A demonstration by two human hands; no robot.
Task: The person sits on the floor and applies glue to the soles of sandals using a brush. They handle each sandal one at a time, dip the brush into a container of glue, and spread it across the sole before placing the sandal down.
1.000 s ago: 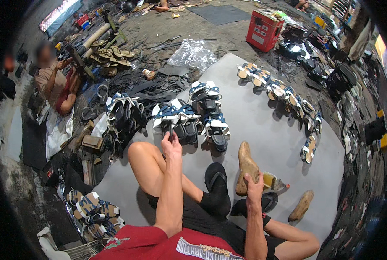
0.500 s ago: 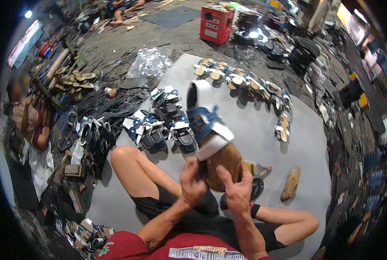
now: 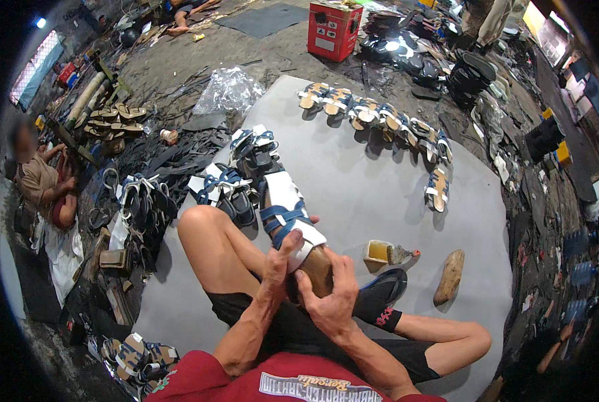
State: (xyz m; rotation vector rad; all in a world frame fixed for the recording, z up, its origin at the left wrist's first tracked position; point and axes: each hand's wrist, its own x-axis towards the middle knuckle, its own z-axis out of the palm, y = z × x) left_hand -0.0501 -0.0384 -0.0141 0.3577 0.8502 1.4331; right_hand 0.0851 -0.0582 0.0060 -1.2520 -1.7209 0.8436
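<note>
I hold a blue and white strap sandal [image 3: 287, 213] over my lap, its far end pointing up and slightly left. A brown wooden shoe last [image 3: 317, 269] sits inside it and sticks out at the near end. My left hand [image 3: 277, 266] is wrapped round the sandal's left side, thumb on the white strap. My right hand [image 3: 331, 293] grips the near end of the last, thumb and fingers on either side. The sandal's underside is hidden. Beside my right hand lies a dark sole [image 3: 388, 284] with a blue edge.
A tub of yellow paste [image 3: 378, 251] and a second wooden last [image 3: 449, 277] are on the grey mat [image 3: 366, 177]. A row of sandals [image 3: 365, 114] lines its far edge; black-soled sandals [image 3: 236, 199] stand to the left. A seated person [image 3: 48, 171] is at far left.
The sandal and last have come down and left, from raised and tilted to lower over my lap. My left hand has moved up onto the straps. The paste tub is now uncovered.
</note>
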